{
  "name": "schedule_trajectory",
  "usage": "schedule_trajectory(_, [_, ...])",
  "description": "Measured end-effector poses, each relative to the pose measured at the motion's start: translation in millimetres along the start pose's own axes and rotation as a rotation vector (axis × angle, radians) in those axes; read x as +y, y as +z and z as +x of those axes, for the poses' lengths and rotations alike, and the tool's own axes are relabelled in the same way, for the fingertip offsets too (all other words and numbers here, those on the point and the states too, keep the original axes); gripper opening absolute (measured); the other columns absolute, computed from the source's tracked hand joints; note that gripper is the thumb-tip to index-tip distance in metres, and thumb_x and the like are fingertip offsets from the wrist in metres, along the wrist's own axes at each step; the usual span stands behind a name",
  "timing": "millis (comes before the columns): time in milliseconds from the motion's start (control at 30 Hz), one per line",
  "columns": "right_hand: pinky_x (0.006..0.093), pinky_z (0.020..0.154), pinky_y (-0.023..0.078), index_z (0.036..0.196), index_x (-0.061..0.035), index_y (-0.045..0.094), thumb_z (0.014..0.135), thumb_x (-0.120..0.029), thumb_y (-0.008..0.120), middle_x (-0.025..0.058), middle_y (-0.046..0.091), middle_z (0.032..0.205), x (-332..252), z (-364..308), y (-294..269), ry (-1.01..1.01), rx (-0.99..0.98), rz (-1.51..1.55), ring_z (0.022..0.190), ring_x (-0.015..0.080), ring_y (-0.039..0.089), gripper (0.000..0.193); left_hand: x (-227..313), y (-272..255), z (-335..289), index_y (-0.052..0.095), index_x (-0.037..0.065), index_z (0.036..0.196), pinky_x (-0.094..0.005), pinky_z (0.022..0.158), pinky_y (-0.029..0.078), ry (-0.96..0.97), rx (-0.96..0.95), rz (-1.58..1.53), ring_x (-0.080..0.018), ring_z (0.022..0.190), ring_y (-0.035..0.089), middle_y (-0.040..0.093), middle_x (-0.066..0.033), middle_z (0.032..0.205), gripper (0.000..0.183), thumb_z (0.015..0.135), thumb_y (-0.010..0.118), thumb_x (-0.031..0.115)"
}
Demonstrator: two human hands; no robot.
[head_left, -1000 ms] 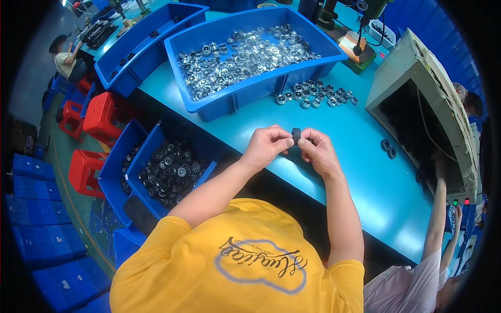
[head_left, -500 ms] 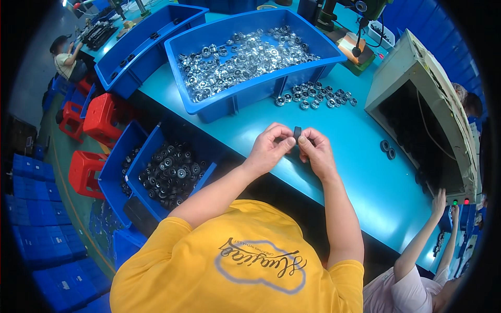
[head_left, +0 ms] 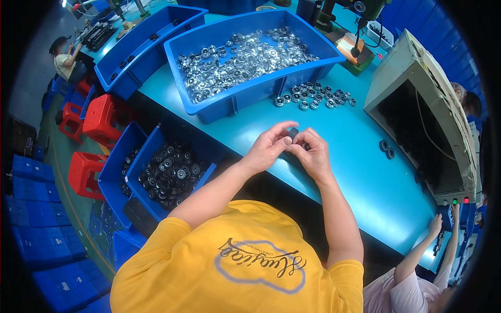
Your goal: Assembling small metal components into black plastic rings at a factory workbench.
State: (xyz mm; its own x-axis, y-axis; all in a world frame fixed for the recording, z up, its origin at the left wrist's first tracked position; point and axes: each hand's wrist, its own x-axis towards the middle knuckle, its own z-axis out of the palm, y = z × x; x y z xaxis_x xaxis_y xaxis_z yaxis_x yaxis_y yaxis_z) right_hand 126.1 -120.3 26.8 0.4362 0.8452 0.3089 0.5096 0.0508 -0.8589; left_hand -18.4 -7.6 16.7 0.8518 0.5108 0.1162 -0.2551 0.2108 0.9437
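Note:
In front of me, over the table, my left hand (head_left: pixel 269 148) and my right hand (head_left: pixel 313 155) meet on a small black ring (head_left: pixel 294 133). Thumbs and fingertips of both hands pinch it, and my left forefinger reaches over its far side. Part of the ring is hidden by the fingers. Whether a hub sits inside it, I cannot tell. Several clear, shiny wheel hubs (head_left: pixel 314 95) lie loose on the table beyond my hands. Behind them stands a large blue bin (head_left: pixel 235 107) holding many similar hubs.
Two black rings (head_left: pixel 386 149) rest on the turquoise table (head_left: pixel 347 180), near a beige machine (head_left: pixel 438 104) with a dark opening. At left, a blue bin (head_left: pixel 136 180) holds black wheels, near red stools (head_left: pixel 86 175). A co-worker's arms (head_left: pixel 420 250) reach in at lower right.
Both hands have shifted slightly; the ring is now tilted, and my right fingers have come over it toward the left. The co-worker's hands at right have moved lower.

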Motion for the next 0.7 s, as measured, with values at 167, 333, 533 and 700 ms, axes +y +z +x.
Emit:
schedule_trajectory(167, [0.0274,0.065,0.046,0.085,-0.0053,0.072,0.076,-0.011,0.090,0.0001,0.062,0.080,1.5,0.2,-0.8,0.106,-0.036,0.136,0.074,0.0109,0.058,0.021,-4.4,-6.9,3.0,0.057,0.008,0.142,-0.0285,0.096,0.046,-0.020,-0.049,-0.018,-0.0114,0.105,0.051,0.054,0.0004,0.110,0.046,0.105,0.065,0.034])
schedule_trajectory(333, [0.0265,0.066,0.045,0.086,-0.0057,0.074,0.078,-0.012,0.090,-0.0020,0.060,0.081,0.6,0.9,-6.3,0.338,-0.111,0.395,0.076,0.0089,0.056,0.019,-2.6,-9.7,4.1,0.057,0.008,0.141,-0.0294,0.096,0.047,-0.060,-0.043,-0.066,-0.0116,0.105,0.054,0.055,0.0002,0.110,0.044,0.104,0.067,0.030])
schedule_trajectory(533, [0.0264,0.066,0.045,0.087,-0.0056,0.074,0.079,-0.013,0.090,-0.0017,0.060,0.080,10.9,0.3,-5.4,0.199,-0.090,0.261,0.076,0.0085,0.057,0.019,-5.1,-6.4,0.9,0.058,0.006,0.139,-0.0307,0.098,0.050,-0.045,-0.020,-0.099,-0.0118,0.106,0.057,0.058,-0.0017,0.110,0.040,0.103,0.068,0.020])
schedule_trajectory(700, [0.0265,0.065,0.045,0.089,-0.0057,0.075,0.080,-0.015,0.090,-0.0012,0.061,0.080,1.0,0.5,-1.7,0.099,-0.003,0.078,0.075,0.0091,0.057,0.020,-11.5,-6.4,0.8,0.064,0.001,0.119,-0.0288,0.093,0.052,-0.049,0.078,-0.099,-0.0113,0.098,0.060,0.060,-0.0037,0.109,0.023,0.101,0.070,0.014])
